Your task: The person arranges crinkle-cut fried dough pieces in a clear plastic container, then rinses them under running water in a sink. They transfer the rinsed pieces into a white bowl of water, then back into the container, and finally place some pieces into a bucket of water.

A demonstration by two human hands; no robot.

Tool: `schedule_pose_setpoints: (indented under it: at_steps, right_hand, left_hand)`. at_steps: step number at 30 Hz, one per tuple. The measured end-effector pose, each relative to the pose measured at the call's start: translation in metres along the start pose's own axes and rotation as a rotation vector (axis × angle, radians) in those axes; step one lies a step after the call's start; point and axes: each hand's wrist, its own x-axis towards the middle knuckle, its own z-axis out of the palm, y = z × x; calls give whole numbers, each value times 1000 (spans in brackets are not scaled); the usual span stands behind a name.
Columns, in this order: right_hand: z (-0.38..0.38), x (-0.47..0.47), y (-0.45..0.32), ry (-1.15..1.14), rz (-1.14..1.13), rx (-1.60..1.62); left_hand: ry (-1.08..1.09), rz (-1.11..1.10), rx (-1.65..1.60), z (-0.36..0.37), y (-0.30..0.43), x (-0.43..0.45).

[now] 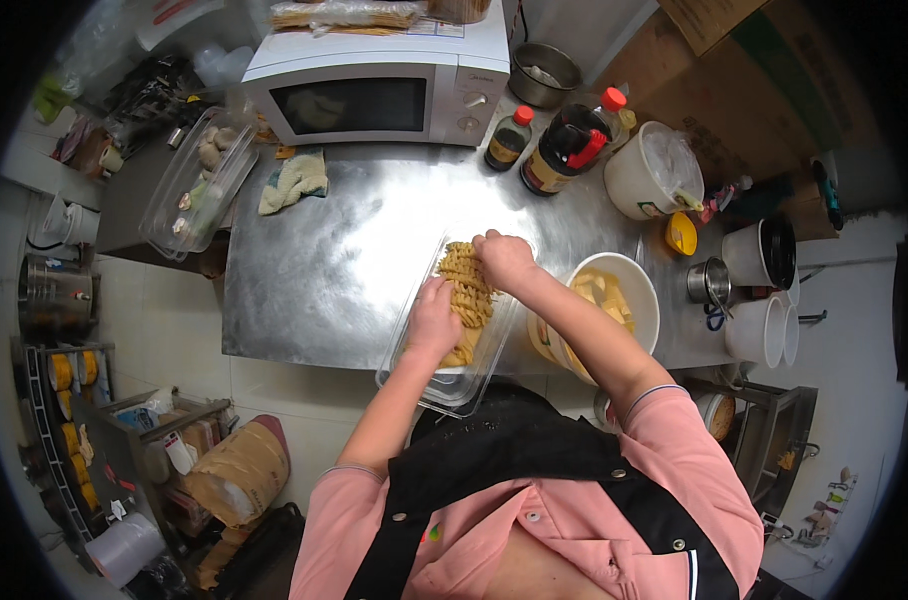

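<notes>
A clear plastic tray [460, 390] lies at the front edge of the steel table, holding rows of folded, light-brown food pieces [467, 289] that look like tofu skin. My left hand [433, 321] rests on the left side of the rows. At their upper right, my right hand [502, 259] has its fingers bent down onto the food; whether they pinch a piece is hidden. Right of the tray, partly under my right forearm, stands a white bucket [649, 289] with yellowish pieces inside.
Behind are a white microwave oven [379, 97], a cloth [295, 182], sauce bottles [566, 150] with red caps and a white tub [634, 172]. Metal cups [707, 281] and a yellow bowl [680, 233] stand right. A clear container [199, 184] sits at the left on a lower surface.
</notes>
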Motion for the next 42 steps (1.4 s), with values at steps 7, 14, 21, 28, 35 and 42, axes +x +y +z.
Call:
schedule_pose_setpoints:
  at_steps: [7,14,21,28,35,42]
  right_hand:
    - [35,-23,-22,-448,-383,279]
    - [46,-23,-31,-588,-354,147]
    - [-2,-61,-28,-352,-205,175]
    - [-49,-138,18,168,-90,575]
    - [-45,-207,67,298,109,677]
    - [-35,-229,86,391,215,795]
  left_hand:
    - [-138,-28,17,-27,-6,-32]
    - [-294,44,274,-19,-4,-52]
    - [-244,128,377,-16,3,-51]
    - [-288,-18,270,-11,-8,-46]
    - [-157,-65,63,-26,-8,-41]
    - [-162,-303,-191,-23,-28,-49]
